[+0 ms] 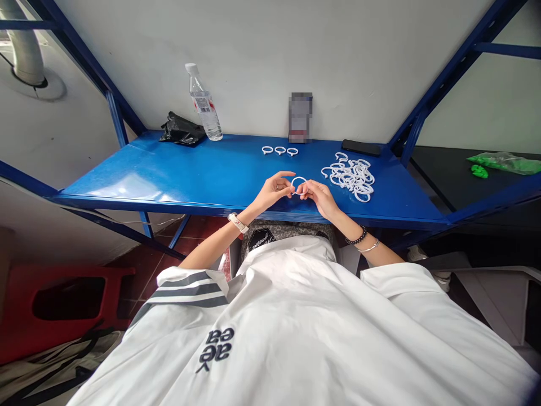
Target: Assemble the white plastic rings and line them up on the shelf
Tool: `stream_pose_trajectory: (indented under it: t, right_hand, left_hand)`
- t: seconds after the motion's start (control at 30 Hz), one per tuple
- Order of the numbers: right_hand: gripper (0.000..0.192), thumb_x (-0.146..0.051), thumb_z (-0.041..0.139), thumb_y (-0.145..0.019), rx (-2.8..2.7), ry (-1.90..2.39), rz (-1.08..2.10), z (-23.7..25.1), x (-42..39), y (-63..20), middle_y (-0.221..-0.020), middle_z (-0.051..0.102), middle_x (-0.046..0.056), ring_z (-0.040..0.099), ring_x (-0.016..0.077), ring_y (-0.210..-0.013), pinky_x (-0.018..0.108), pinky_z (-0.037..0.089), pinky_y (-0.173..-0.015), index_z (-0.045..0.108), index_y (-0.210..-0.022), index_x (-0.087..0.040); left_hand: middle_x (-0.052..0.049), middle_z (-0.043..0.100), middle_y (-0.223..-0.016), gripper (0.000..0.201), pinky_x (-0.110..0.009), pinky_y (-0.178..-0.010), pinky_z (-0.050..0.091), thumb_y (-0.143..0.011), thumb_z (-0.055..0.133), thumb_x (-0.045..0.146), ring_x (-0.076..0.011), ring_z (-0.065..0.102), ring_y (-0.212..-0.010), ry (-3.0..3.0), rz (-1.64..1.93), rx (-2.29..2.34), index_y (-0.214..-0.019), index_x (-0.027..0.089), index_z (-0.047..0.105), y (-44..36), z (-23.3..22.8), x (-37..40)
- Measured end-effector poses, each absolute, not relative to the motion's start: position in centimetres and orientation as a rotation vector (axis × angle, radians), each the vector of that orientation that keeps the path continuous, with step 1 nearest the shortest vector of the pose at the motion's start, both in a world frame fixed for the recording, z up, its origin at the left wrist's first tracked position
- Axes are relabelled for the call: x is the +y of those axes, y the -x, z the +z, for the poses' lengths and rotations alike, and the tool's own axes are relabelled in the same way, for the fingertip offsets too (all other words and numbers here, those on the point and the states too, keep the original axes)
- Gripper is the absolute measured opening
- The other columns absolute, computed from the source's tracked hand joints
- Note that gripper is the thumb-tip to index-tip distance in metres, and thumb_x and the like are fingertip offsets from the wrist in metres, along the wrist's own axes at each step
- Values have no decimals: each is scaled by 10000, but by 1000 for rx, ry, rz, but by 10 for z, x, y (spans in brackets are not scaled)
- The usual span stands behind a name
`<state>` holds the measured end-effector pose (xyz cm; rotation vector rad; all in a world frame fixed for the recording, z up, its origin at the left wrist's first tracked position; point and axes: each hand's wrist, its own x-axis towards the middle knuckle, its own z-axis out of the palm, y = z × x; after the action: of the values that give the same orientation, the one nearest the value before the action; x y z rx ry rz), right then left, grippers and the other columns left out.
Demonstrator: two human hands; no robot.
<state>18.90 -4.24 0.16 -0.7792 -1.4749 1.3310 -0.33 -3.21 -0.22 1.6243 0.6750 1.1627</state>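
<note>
Both hands meet over the front of the blue shelf (190,175), left hand (274,190) and right hand (320,195) pinching 1 white ring (299,185) between them. A pile of rings (350,176) sits just right, 3 more rings (279,150) lined up behind, water bottle (204,104) further back left.

This looks like a small workshop or piecework station set up in a plain room. The table (190,169) is a blue metal shelf board in a bolted steel rack (116,115) against a bare white wall. A heap of identical white plastic rings (350,176) lies on it, three more rings (279,150) set in a row. A red plastic stool (59,304) stands on the tiled floor.
</note>
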Motion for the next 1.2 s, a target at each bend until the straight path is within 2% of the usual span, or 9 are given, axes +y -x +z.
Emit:
stream_pose_trajectory:
  t: [0.47, 0.77, 0.97, 1.2]
  right_hand:
    - [458, -644, 724, -736, -1348, 785, 1364, 4, -42, -189, -828, 634, 20, 568, 115, -686, 253, 490, -646, 614, -689, -202]
    - [413, -609, 737, -744, -1344, 764, 1384, 3, -42, -189, -860, 644, 18, 577, 109, -686, 243, 501, -626, 656, -719, -204]
    - [429, -621, 749, -728, -1329, 764, 1405, 2, -42, -188, -840, 653, 5, 592, 103, -664, 221, 489, -570, 650, -825, -215]
    - [562, -637, 769, -694, -1359, 802, 1366, -1, -42, -186, -849, 677, -15, 608, 110, -629, 222, 490, -534, 552, -1050, -259]
  left_hand:
    - [-25, 665, -827, 535, -225, -625, 499, -757, 788, 500, -108, 634, -649, -1719, 1196, 779, -1115, 145, 611, 2, -4, -33]
    - [-48, 682, -783, 505, -237, -601, 496, -745, 756, 580, -110, 617, -609, -1713, 1232, 859, -928, 120, 656, 2, -2, -33]
    - [-37, 675, -732, 500, -239, -596, 490, -760, 731, 608, -103, 597, -582, -1688, 1218, 816, -865, 124, 658, 1, -2, -33]
    - [-28, 657, -695, 492, -233, -588, 482, -789, 709, 610, -97, 587, -568, -1719, 1192, 772, -830, 127, 629, 2, 0, -35]
